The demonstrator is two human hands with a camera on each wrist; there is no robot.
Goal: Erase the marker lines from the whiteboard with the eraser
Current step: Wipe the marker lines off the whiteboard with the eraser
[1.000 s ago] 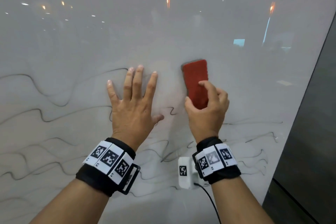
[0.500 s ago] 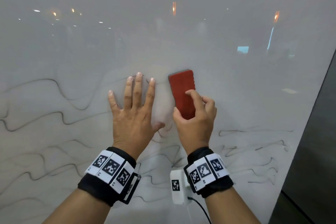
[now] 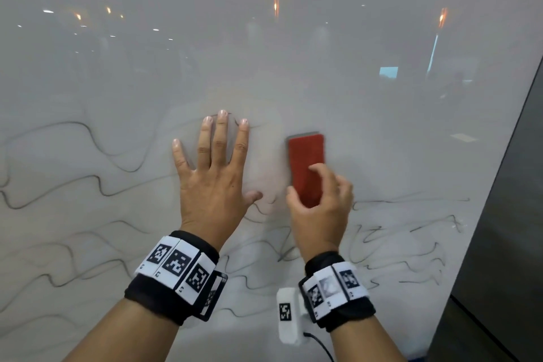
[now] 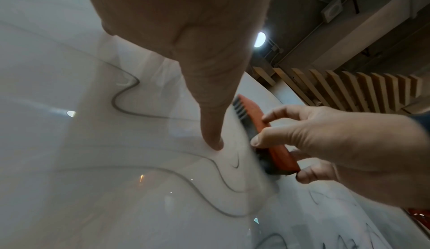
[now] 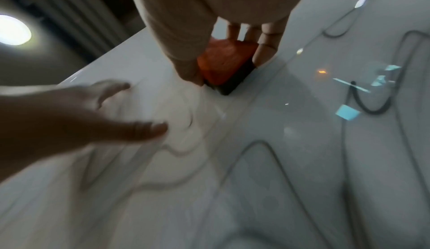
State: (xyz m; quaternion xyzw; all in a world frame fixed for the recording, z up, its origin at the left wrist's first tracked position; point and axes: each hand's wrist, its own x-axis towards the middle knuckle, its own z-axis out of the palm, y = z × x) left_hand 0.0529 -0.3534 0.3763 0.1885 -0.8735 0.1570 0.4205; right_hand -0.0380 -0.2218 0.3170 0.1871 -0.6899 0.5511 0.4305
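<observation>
— Where's the eraser point(image 3: 305, 164) right now?

— Flat against the whiteboard point(image 3: 323, 73), red back facing us, just right of the left hand point(image 3: 213, 185). The right hand point(image 3: 321, 211) grips its lower half, thumb on the left edge, fingers curled over the back and right edge.

— And the left one holds nothing?

— Nothing. Palm on the board, fingers straight and spread, fingertips reaching the top wavy line point(image 3: 97, 141). The thumb sticks out toward the eraser, a small gap between them.

— From above I can't see the eraser's underside.

— The left wrist view gives it: a dark felt layer point(image 4: 251, 135) under the red, pressed on the board, ridged at the far end. It also shows the left thumb tip point(image 4: 215, 142) touching the surface.

— Anything from the right wrist?

— The eraser's near corner between thumb and fingers, though blurred. Lines run below it and off to the right.

— Which lines are left?

— Wavy ones to the left of the left hand and across the whole lower board. Around and above the eraser the board is only smudged grey. A dark panel point(image 3: 505, 214) borders the board on the right.
</observation>
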